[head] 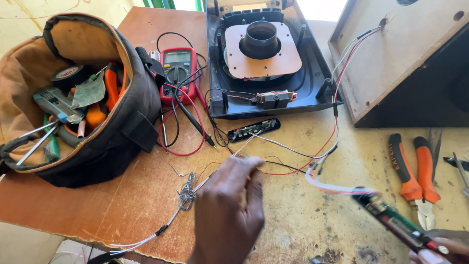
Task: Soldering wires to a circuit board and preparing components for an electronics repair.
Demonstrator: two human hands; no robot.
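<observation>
Two hands are over the scuffed orange worktop [303, 215]: the left hand [229, 210] hangs mid-bench with fingers curled together over a thin white wire [146, 238], though I can't tell if it's actually pinching it. The right hand [439, 247], down in the corner, has its fingers closed around a slim green circuit board [393, 222] wired up to the open black speaker housing [266, 58]. Red multimeter [178, 73], open tool bag [83, 98] and orange pliers [415, 171] sit nearby.
</observation>
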